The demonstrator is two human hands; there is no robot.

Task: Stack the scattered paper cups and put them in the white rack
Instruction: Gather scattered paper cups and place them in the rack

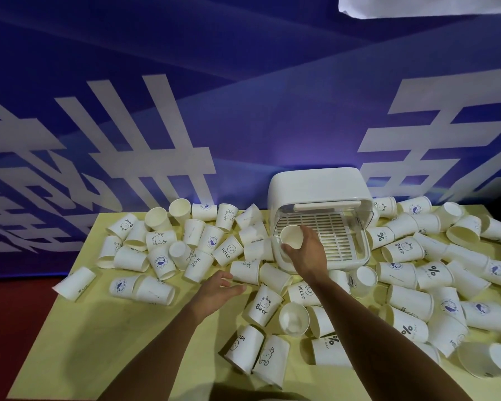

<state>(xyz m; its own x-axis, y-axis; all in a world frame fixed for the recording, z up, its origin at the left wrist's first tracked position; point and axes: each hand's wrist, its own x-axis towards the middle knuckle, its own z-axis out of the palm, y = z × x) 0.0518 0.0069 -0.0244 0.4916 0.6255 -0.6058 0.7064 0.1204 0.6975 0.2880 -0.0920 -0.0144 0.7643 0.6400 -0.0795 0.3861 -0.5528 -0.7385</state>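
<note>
A white rack point(320, 183) with a raised lid and slatted tray stands at the back of the yellow table point(128, 342). My right hand point(308, 253) grips a paper cup point(291, 235), mouth up, at the left front corner of the rack's tray. Whether it is a single cup or a stack is hidden by my fingers. My left hand point(217, 290) hovers with fingers apart and nothing in it, just left of a lying cup point(245, 272). Several white paper cups, some printed "Bear" point(265, 305) or "HELLO" point(229, 250), lie scattered on both sides of the rack.
A blue banner wall with white characters point(128, 134) rises right behind the table. Red floor point(18, 328) shows past the table's left edge. Bare yellow tabletop lies at the near left, around my left forearm. Cups crowd the right half up to the edge.
</note>
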